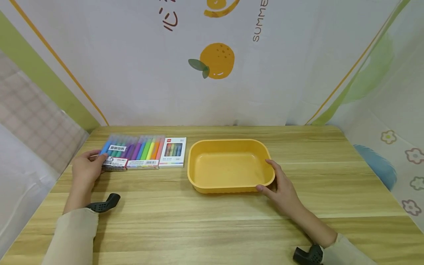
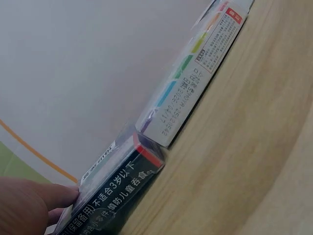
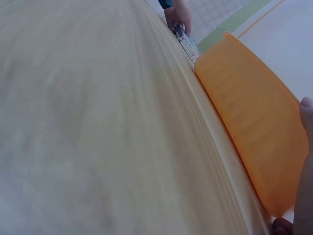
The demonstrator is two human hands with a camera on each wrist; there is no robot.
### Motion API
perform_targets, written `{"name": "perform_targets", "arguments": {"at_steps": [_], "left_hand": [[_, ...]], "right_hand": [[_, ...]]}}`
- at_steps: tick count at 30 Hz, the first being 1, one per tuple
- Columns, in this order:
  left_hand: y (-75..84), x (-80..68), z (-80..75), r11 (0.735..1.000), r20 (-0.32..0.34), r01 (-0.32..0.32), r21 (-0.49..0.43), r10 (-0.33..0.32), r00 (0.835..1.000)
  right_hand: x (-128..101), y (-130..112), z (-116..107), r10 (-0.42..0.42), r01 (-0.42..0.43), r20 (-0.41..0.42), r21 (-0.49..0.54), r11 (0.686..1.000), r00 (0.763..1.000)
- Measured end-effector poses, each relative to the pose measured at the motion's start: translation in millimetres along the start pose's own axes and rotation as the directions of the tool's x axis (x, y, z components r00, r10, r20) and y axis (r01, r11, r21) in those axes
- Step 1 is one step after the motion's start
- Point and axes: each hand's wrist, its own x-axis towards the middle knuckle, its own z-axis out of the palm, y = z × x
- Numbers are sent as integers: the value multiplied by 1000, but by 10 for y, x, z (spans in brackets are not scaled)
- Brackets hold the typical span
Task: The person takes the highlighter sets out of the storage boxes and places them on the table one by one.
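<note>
At the left of the table, my left hand [image 1: 87,165] grips the near left end of a clear pack of colored pens [image 1: 114,152], its thumb on the front label. In the left wrist view, the thumb and a finger [image 2: 58,196] lie on the pack's dark printed end [image 2: 115,196]. Right beside it lies a second clear pack of bright markers [image 1: 145,151], then a white box [image 1: 173,151] with a window showing colored sticks. My right hand [image 1: 283,189] holds the near right corner of a yellow plastic tray [image 1: 228,169], thumb and fingers at its rim. Nothing lies in the tray.
The wooden table [image 1: 198,228] carries the packs in a row along its far left part, the tray right of them. A white printed cloth [image 1: 271,84] hangs behind the far edge and along both sides. Each wrist wears a black camera mount [image 1: 104,203].
</note>
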Motion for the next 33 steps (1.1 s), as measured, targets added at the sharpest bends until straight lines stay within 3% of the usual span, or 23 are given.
{"name": "perform_targets", "arguments": {"at_steps": [11, 33], "left_hand": [[16, -17, 9, 967, -47, -62, 247, 76, 996], [27, -47, 16, 955, -40, -87, 283, 102, 994]], "right_hand": [[1, -31, -9, 7, -7, 2, -9, 1000, 1000], [-5, -40, -4, 1, -1, 1, 4, 1000, 1000]]}}
